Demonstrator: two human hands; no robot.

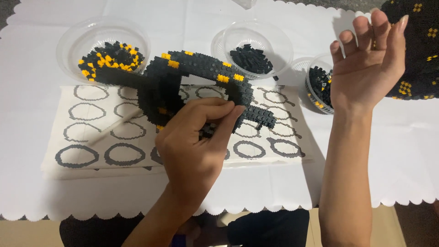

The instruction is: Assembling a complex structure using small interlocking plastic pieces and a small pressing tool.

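— Two hands over the table, nearest first: what is the left hand (196,146) doing?

— It sits closest to the camera, fingers curled and pinched shut on the near end of the black brick model (201,77), right where the curved band comes down toward the person. Thumb and fingertips meet on the bricks.

— And the model itself, how does it lie?

— Its long axis runs roughly left to right across the printed sheet of ring shapes (91,132), arching from a yellow-spotted end by the left clear bowl (73,36) round to a tail end (260,116) on the right. From the left hand it spreads away and to the left.

— The right hand (366,68)?

— Raised, palm open, fingers spread and gripping nothing. It is well apart from the model, off to the right, so the left hand is plainly the nearer one.

— Farther back?

— A middle clear bowl (274,34) with black bricks, a smaller tub (315,64) of black and yellow pieces just beside the right wrist, and a dark built piece (420,50) with yellow dots at the far right corner, all on the white tablecloth (388,151).
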